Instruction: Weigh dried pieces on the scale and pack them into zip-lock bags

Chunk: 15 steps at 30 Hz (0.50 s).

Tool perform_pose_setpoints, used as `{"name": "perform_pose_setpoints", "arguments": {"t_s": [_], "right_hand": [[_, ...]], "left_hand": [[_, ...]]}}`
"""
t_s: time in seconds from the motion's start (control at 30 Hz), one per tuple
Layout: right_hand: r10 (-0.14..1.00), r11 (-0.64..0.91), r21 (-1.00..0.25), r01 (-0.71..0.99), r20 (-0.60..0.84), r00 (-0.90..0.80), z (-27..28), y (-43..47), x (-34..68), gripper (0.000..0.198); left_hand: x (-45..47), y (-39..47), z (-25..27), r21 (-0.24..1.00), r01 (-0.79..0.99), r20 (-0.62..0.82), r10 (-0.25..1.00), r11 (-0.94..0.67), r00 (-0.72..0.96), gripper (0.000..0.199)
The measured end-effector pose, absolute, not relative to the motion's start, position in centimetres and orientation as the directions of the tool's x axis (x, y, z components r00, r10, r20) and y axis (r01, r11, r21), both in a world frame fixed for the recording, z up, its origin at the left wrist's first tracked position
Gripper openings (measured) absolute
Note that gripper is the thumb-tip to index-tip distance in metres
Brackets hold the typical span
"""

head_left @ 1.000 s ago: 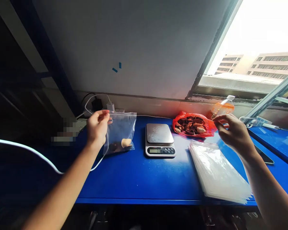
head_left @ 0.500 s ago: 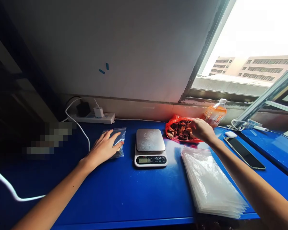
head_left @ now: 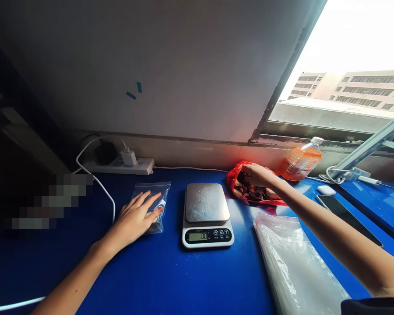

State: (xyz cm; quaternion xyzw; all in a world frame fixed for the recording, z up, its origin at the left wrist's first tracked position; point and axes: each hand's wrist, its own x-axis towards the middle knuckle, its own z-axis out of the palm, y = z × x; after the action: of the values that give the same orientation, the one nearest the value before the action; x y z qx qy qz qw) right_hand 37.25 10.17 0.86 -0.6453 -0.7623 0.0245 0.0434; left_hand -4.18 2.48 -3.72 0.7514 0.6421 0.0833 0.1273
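My left hand (head_left: 138,214) lies with spread fingers on a small clear zip-lock bag (head_left: 162,189), and something pale shows beneath the fingers. To its right stands a digital kitchen scale (head_left: 207,202) with a bare metal plate; its display reads zero. At the back, my right hand (head_left: 258,175) reaches into a red plastic bag (head_left: 233,171) of dark reddish-brown, dried-looking slices (head_left: 254,192). Its fingertips are down among the slices and hidden, so I cannot see whether they grip any. Below that arm lies a stack of clear zip-lock bags (head_left: 295,258).
An orange drink bottle (head_left: 301,159) stands behind the red bag. On the right are a phone (head_left: 348,218) and a white earbud case (head_left: 326,190). A power strip (head_left: 144,166) with a white charger (head_left: 128,156) sits at the wall, its cable (head_left: 98,181) running left.
My right hand has gone deeper into the red bag and to the left over the slices. My left hand stays on the small bag. The whole view has shifted slightly.
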Motion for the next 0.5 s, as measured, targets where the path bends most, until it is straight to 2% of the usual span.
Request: {"name": "perform_pose_setpoints", "arguments": {"t_s": [0.1, 0.27, 0.5], "right_hand": [[0.98, 0.197, -0.156, 0.968, 0.034, -0.194, 0.37, 10.66, 37.41, 0.025], [0.986, 0.16, -0.3, 0.941, 0.096, -0.137, -0.24, 10.71, 37.09, 0.025], [0.993, 0.109, -0.325, 0.939, 0.08, -0.087, 0.23, 10.73, 36.44, 0.022]], "left_hand": [[-4.24, 2.32, -3.76, 0.296, 0.941, -0.012, 0.985, -0.163, 0.174, 0.057], [-4.38, 2.32, -4.07, 0.295, 0.94, -0.003, 0.984, -0.169, 0.177, 0.057], [-4.33, 2.11, -3.56, 0.286, 0.944, -0.035, 0.982, -0.166, 0.183, 0.058]]}}
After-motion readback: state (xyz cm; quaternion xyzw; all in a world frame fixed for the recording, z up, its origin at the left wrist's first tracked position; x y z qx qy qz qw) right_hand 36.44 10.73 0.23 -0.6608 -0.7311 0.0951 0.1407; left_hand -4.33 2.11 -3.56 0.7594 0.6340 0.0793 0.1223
